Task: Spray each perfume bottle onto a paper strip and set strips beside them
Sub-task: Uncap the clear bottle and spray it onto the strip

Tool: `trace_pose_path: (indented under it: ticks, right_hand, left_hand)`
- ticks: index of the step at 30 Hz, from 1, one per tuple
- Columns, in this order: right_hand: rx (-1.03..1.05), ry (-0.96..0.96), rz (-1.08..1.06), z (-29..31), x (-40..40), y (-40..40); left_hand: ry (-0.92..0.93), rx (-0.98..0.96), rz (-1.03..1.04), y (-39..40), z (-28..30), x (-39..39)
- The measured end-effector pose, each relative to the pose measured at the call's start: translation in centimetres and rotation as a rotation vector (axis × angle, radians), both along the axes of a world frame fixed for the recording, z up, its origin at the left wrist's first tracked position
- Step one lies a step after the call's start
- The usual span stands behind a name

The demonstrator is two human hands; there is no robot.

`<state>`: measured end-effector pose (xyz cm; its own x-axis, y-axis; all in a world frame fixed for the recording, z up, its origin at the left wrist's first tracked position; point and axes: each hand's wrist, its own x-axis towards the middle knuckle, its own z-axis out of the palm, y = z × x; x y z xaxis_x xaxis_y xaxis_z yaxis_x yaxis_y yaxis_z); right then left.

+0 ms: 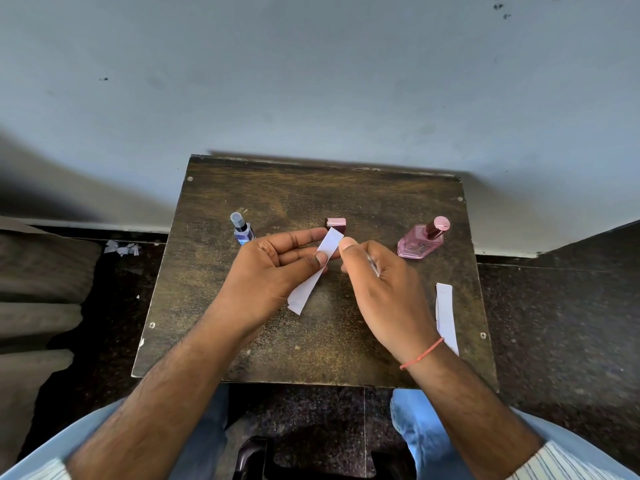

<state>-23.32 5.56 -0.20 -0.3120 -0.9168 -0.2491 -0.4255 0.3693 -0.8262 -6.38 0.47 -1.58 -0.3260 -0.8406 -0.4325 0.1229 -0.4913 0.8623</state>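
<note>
Three perfume bottles stand in a row at the back of a small dark wooden table (311, 188): a blue one with a clear cap (243, 230), a small dark red one with a pink cap (336, 223), and a pink glass one with a rosy cap (420, 242). My left hand (273, 271) holds a white paper strip (310, 282) between thumb and fingers, above the table's middle and in front of the middle bottle. My right hand (381, 292) has curled fingers, and its thumb pinches the strip's upper end. More white strips (445, 313) lie near the table's right edge.
A blue-grey wall rises right behind the table. Torn paper scraps (121, 249) lie on the dark floor to the left, beside pale steps (38, 282). My knees in blue jeans flank a dark object (249, 459) below the table's front edge.
</note>
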Motion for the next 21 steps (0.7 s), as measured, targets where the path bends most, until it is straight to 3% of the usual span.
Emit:
trace_pose_path:
  ticks: [14, 21]
  right_hand:
    - [0.016, -0.082, -0.032, -0.38, -0.12, -0.21]
    - [-0.015, 0.000, -0.008, -0.01, -0.53, -0.23]
  left_hand:
    - [-0.078, -0.054, -0.026, 0.24, -0.17, 0.04]
    - [-0.075, -0.045, -0.023, 0.19, -0.13, -0.12]
